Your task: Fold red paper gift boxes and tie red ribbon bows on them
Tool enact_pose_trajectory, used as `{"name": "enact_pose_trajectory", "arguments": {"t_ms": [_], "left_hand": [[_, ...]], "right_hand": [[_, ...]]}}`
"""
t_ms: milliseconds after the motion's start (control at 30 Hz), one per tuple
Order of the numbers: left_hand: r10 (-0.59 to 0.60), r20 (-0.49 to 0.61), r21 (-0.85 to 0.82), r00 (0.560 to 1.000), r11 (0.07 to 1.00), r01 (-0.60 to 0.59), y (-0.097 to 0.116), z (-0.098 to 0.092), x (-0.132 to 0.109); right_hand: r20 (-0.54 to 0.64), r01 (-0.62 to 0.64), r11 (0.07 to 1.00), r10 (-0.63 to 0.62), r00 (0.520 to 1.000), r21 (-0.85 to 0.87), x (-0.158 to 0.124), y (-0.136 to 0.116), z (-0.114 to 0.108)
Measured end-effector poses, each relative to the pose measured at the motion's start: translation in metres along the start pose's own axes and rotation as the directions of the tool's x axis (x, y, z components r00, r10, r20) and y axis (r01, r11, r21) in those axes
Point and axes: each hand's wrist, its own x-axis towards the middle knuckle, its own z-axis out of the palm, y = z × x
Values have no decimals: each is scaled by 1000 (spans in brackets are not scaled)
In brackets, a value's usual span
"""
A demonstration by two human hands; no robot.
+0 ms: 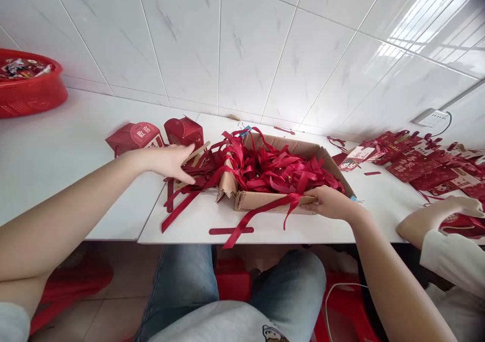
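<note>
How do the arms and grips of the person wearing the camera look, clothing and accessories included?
The left grip and right grip are human hands without gloves; no rings show. The left arm and right arm have bare forearms, with no watch, bracelet, cable or marking visible. A plain, pale sleeve covers the left upper arm; the right one is out of view.

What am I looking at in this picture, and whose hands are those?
No machine: one camera worn on a person's head looks forward and down at their two bare hands. On the white table stands an open cardboard box heaped with red ribbons. The right hand grips the box's front wall; the left hand is spread open beside a pile of dark red strips. Behind the left hand are two red cartons, and at far left a red basket. The hand at far right belongs to another person.
</note>
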Motion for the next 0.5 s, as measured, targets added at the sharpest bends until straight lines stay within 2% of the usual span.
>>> {"name": "enact_pose_trajectory", "arguments": {"t_ms": [100,233,367,500], "left_hand": [[125,-61,-7,990,992,-126,28,-17,8],[228,-100,29,968,974,-226,57,-16,46],[219,-146,-88,965,968,-233,62,-15,73],[205,-294,-116,934,962,-248,55,-30,78]], "right_hand": [[0,3,1000,-3,1000,-10,1,0,0],[-9,14,1000,-15,1000,-22,1,1,1],[-39,34,999,-35,999,-32,0,3,3],[-59,54,998,-54,997,-11,0,4,5]]}}
